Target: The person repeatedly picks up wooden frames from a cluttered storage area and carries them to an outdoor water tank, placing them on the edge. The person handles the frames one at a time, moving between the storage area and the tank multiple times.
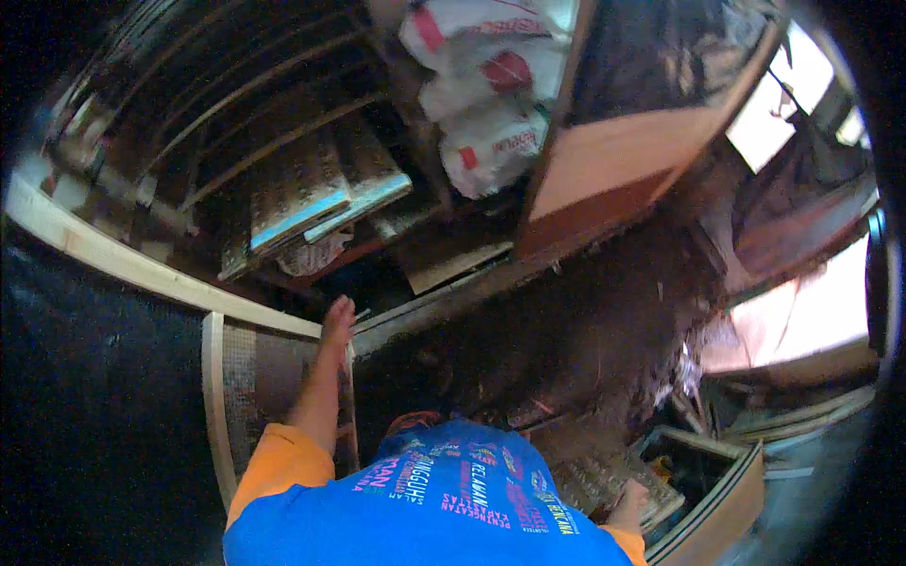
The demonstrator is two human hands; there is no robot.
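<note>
My left hand [339,319] reaches forward beside the top corner of a wooden-framed mesh panel [241,377]. Its fingers look stretched out, and I see nothing held in them; whether it touches the frame I cannot tell. Low on the right is my right hand [630,500], against a brown, speckled board [665,505]. Its fingers are small and blurred, so a grip on the board cannot be made out. Both arms come out of orange sleeves on a blue printed shirt [406,519].
Speckled boards with light blue edges [307,219] lie on a rack ahead left. White sacks [495,104] are stacked beyond, beside a wooden partition [613,160]. Dark, uneven ground [566,321] stretches ahead. A wooden box-like frame [722,491] stands at right.
</note>
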